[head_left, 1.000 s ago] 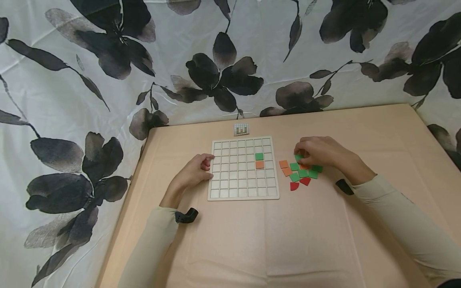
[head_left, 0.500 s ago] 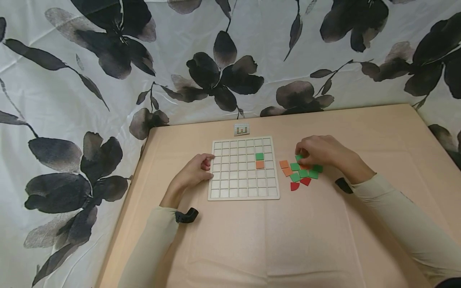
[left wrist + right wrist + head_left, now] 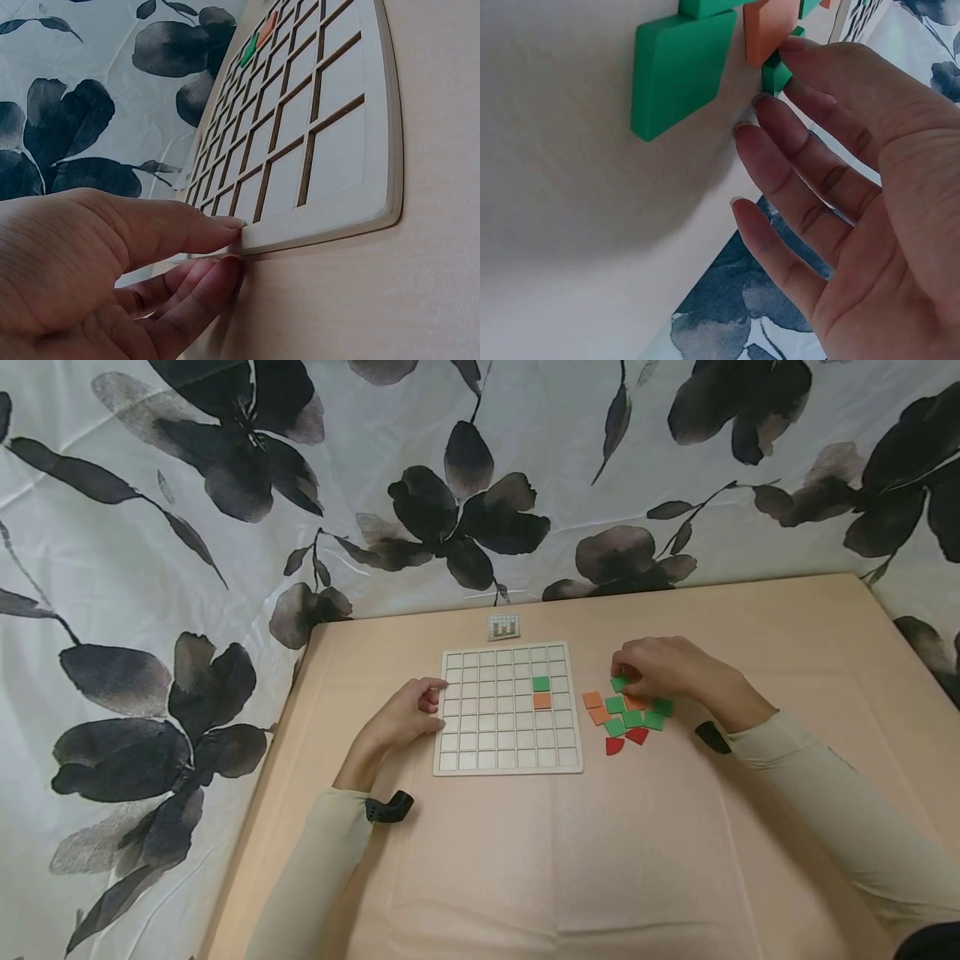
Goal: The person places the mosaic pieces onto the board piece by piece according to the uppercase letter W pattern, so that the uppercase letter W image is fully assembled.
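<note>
1. Black flowers sprawl over the pale cloth behind a wood-toned worktop, and both hands are busy.
2. Look at the right-hand grip: thumb and fingers pinch a green tile, bright and flat-faced, at the far-left tip of the loose tiles, right of the board.
3. Those neighbours are green and orange squares, thick-edged from the right wrist; two red pieces lie nearest the person.
4. Over on the other side, the left-hand grip holds the pale, gridded board by its left edge; a green square sits just beyond an orange square in its cells.
5. Against half a second ago, the pinched tile and right hand have edged slightly left; the board and its two squares haven't budged.
6. Fingers mask much of that tile, so I can't tell whether it's off the worktop; the small card's pattern is too tiny to read.
</note>
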A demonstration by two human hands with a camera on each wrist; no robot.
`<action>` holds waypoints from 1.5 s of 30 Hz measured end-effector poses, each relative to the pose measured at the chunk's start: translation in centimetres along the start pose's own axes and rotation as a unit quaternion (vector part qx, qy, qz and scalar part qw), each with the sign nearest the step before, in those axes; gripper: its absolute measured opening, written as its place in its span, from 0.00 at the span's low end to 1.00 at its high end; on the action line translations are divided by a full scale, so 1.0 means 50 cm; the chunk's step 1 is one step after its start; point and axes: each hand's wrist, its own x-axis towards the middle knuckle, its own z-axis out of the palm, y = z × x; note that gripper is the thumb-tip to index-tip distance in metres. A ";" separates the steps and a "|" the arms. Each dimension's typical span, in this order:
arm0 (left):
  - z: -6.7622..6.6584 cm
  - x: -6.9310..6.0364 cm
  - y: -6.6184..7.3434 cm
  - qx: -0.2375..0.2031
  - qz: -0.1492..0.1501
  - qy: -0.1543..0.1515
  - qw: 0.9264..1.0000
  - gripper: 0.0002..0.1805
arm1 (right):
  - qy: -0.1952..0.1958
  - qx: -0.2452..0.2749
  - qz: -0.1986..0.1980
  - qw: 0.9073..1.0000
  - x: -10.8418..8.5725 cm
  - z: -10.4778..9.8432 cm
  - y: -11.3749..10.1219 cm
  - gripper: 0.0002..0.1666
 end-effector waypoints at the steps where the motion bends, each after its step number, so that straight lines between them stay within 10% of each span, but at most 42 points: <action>1: 0.000 0.000 0.001 -0.001 -0.001 0.001 1.000 0.37 | 0.000 0.001 -0.001 1.000 0.000 -0.001 0.001 0.12; 45: -0.001 -0.002 0.003 0.004 -0.007 0.000 1.000 0.37 | 0.024 -0.008 0.048 0.999 0.010 0.000 0.003 0.15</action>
